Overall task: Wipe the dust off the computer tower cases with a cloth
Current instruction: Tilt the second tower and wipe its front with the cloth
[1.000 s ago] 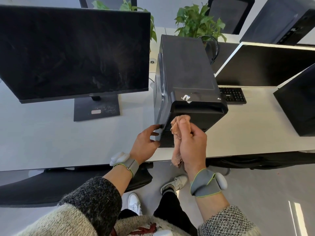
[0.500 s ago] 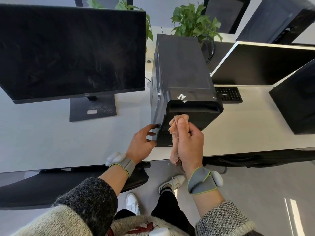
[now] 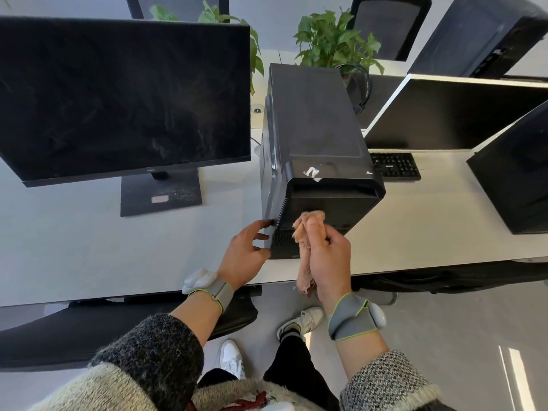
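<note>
A black computer tower case [image 3: 314,134] stands on the white desk [image 3: 89,247], its front panel facing me near the desk's front edge. My right hand [image 3: 329,259] grips a crumpled pink cloth [image 3: 307,229] and presses its top end against the lower front panel; the cloth's tail hangs below the desk edge. My left hand [image 3: 246,253] holds the front left corner of the case, thumb and fingers curled round the edge. A torn white sticker sits on the case's top.
A large dusty monitor [image 3: 118,96] stands to the left. A second tower [image 3: 516,173] is at the right, with a keyboard [image 3: 396,166] and another monitor [image 3: 450,114] behind. Potted plants [image 3: 335,40] and office chairs lie beyond.
The cloth and my right hand have slid slightly lower on the front panel. My left hand keeps its hold on the corner.
</note>
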`<state>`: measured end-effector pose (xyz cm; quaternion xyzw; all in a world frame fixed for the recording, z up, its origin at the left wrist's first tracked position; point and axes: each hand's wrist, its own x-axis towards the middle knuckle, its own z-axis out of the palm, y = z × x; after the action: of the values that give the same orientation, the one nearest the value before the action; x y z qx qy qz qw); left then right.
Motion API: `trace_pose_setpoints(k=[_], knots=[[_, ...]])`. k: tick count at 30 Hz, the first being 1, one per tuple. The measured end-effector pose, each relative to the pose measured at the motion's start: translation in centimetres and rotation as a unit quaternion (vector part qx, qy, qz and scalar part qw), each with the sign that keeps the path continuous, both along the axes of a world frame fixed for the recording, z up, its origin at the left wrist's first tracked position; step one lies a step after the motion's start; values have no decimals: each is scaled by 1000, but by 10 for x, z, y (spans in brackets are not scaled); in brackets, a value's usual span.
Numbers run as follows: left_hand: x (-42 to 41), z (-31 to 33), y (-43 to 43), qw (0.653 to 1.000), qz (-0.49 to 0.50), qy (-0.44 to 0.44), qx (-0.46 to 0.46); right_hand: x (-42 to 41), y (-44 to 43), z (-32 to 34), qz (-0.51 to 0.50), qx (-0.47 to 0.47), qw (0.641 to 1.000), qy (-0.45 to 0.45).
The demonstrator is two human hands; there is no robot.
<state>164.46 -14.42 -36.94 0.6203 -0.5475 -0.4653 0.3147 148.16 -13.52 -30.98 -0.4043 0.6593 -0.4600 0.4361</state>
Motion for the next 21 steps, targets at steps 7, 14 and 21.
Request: trace_pose_setpoints(k=[7, 14, 21], knots=[[-2, 1, 0, 1000, 0, 11, 4, -7, 0, 4, 9, -26, 1000, 15], [-1, 1, 2, 1000, 2, 12, 14, -7, 2, -16, 19, 61, 997, 36], [-1, 1, 1, 1000, 4, 13, 11, -11, -3, -13, 13, -1, 1000, -2]])
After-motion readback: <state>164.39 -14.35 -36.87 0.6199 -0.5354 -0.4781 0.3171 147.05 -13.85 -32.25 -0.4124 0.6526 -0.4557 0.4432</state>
